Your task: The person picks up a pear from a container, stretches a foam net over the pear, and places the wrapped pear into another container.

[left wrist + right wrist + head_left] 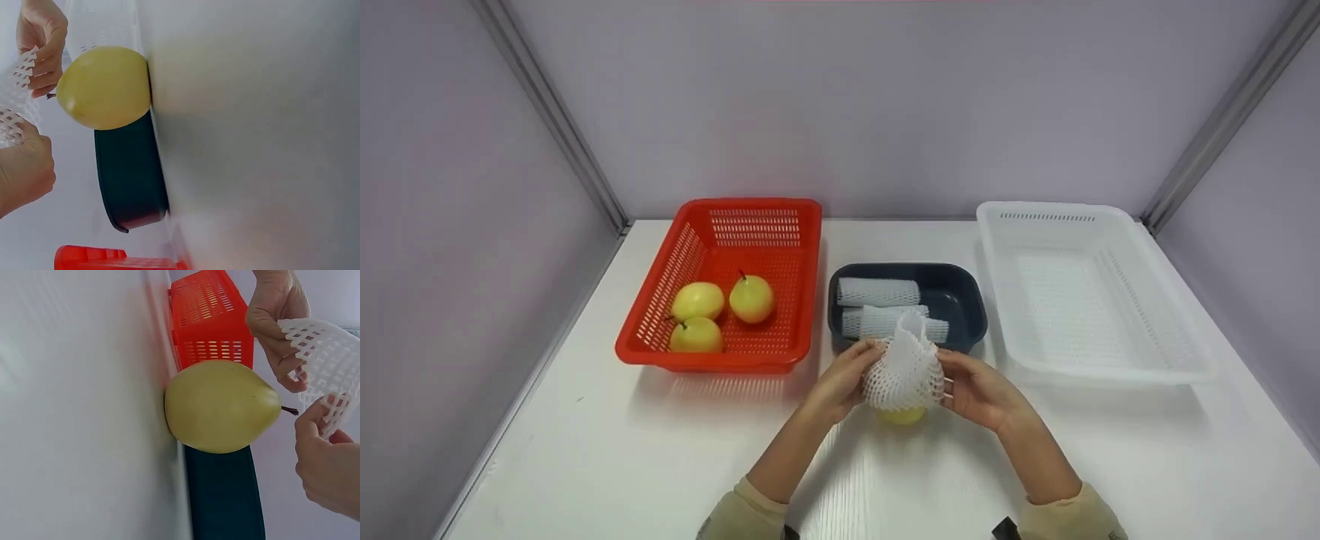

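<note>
A white foam fruit net [906, 367] is held by both hands, its lower opening spread between them. My left hand [840, 382] pinches the net's left edge, and my right hand [979, 390] grips the opposite edge with fingers inside the rim. Under the net a yellow pear [901, 415] stands upright on the table, mostly covered in the head view. Both wrist views show the whole pear [222, 406], with its dark stem [289, 410] pointing up at the net's mouth. Neither hand touches the pear.
At left, a red basket [720, 361] holds three pears [751, 298]. Just beyond my hands stands a dark blue bin [964, 307] with several flat foam nets [879, 291] in it. A white basket [1065, 300] sits on the right, and walls enclose the table's back and sides.
</note>
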Demonstrator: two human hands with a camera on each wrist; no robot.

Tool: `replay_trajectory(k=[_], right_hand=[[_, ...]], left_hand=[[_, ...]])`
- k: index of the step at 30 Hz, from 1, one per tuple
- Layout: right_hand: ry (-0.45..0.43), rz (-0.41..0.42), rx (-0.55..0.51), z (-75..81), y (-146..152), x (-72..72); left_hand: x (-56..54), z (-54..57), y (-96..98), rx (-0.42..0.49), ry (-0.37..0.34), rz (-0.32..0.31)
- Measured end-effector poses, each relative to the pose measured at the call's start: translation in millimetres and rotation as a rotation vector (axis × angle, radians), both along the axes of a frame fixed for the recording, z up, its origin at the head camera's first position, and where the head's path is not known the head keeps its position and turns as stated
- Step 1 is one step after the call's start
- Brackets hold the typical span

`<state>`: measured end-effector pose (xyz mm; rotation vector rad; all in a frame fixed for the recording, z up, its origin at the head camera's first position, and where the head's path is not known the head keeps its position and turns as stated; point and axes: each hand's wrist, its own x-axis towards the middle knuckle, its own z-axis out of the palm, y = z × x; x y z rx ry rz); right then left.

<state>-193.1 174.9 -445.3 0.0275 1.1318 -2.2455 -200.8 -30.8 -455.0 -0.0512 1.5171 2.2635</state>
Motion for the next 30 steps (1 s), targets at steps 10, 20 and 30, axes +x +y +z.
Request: replay_trajectory(k=[10, 20, 30], right_hand=[[-0.123, -0.037, -0.049, -12.3, -2, 0.3], [-0.244, -0.088, -0.131, -21.0, -8, 0.1], [-0.246, -0.128, 0.003, -25.9, -9, 2.3]], left_hand=[[-1.5, -11.2, 4.9, -0.069, -0.081, 0.026], [-1.0, -20.5, 9.7, -0.087, -0.099, 0.086], [2.5, -29.7, 3.9, -0.248, -0.120, 0.102]])
